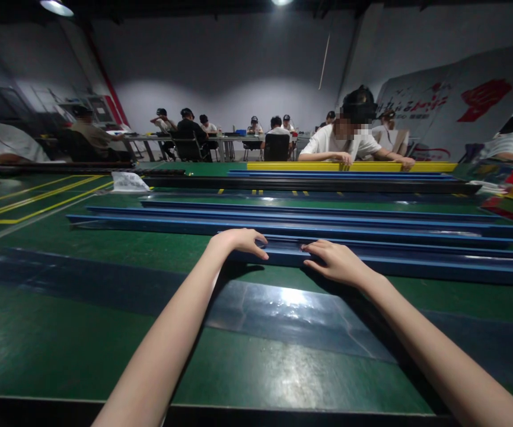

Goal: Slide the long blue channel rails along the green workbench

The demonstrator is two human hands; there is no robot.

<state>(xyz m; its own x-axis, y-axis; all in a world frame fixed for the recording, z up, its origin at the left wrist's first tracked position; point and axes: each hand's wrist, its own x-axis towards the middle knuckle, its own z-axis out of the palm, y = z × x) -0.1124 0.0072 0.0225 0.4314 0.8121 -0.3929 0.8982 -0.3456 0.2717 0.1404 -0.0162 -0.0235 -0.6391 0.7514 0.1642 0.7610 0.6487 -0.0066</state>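
Note:
A long blue channel strip (434, 265) lies nearest me among the blue strips on the green table. At its left part, my left hand (242, 242) is curved over it, with fingers above the channel and the thumb at its front wall. My right hand (338, 261) is a short way to the right. Its fingertips reach over the front wall into the channel while its thumb stays in front, below the edge. A tiny dark spot shows at the right fingertips; what it is I cannot make out.
More blue channel strips (185, 226) lie parallel behind. Clear plastic film (292, 314) is stuck along the green table (238, 379) in front. Farther back are a black strip (305, 184), a yellow strip (292, 166) under a co-worker's hands, and a crumpled plastic bag (128, 182). Other people sit beyond.

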